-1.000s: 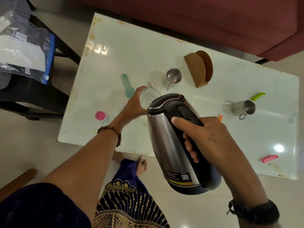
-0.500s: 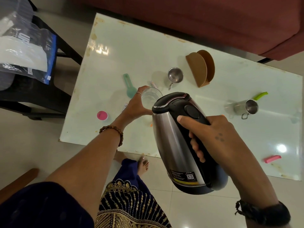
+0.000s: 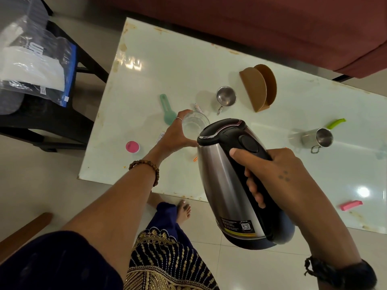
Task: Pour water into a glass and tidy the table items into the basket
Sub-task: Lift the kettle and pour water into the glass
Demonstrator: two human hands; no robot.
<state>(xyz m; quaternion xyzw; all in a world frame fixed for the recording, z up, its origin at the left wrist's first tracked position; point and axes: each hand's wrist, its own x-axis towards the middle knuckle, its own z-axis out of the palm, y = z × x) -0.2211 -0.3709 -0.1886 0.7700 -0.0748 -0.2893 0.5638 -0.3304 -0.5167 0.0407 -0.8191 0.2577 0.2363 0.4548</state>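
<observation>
1. Right hand grips the black handle of the kettle, fingers curled round it, thumb laid along the top near the lid button
2. Kettle held in the air over the near table edge, tilted; long axis runs from base at lower right to lid at upper left, spout end pointing at the glass
3. Left hand wraps the glass, fingers and thumb round its side; glass upright on the table, just beside the kettle lid
4. Water level in the glass hard to read, maybe a little at the bottom
5. Also on the table: green scoop, pink lid, two steel mugs, brown holder, pink clip
</observation>
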